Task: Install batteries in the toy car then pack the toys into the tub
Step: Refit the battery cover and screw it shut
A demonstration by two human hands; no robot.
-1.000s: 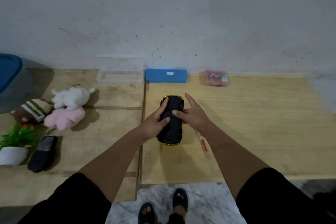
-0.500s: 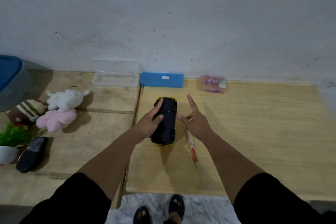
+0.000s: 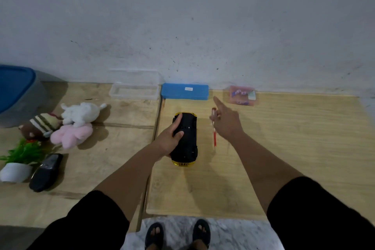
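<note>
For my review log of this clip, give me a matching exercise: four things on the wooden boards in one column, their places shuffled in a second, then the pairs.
Things:
1. black-bottomed yellow toy car
2. red-handled screwdriver
3. flat blue plastic case
4. pink plush toy

Places:
A. against the wall
B. under the left hand
C. left board, beside the white plush
D. held in the right hand

Pairs: 1-B, 2-D, 3-A, 4-C
</note>
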